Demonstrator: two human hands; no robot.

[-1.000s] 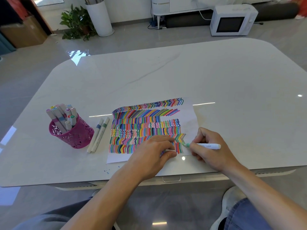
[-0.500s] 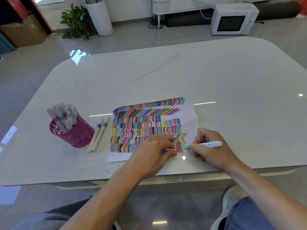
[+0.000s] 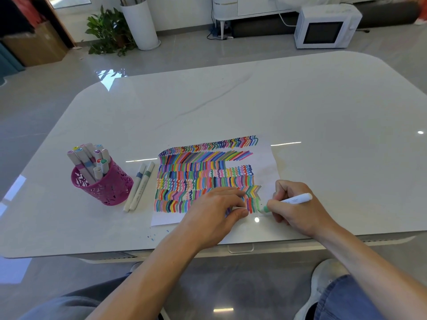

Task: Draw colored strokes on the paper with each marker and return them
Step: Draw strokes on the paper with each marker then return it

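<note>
Now on green, at the end of the bottom row

We grip the marker in our right hand, fingers curled round its white barrel. Its green tip touches the paper just right of the last green stroke in the lowest row. The barrel slants up and to the right, away from the tip.

Our left hand lies on the lower part of the paper and covers part of the bottom rows. Its fingers are bent, and thumb and forefinger pinch a small white cap. The two hands are near each other but apart, with the newest strokes between them.

The paper sits close to the near edge of the table, and rows of many-coloured zigzags, slashes and squiggles fill it from its left side. A bare white strip runs down its right side.

Left of the paper, two markers lie side by side on the table, touching along their length. Just beside them stands the pink cup, with a bunch of capped markers upright in it. A few blue ink specks dot the table below the paper's left corner.

On the floor beyond the table we see a microwave, a plant and a box.
</note>
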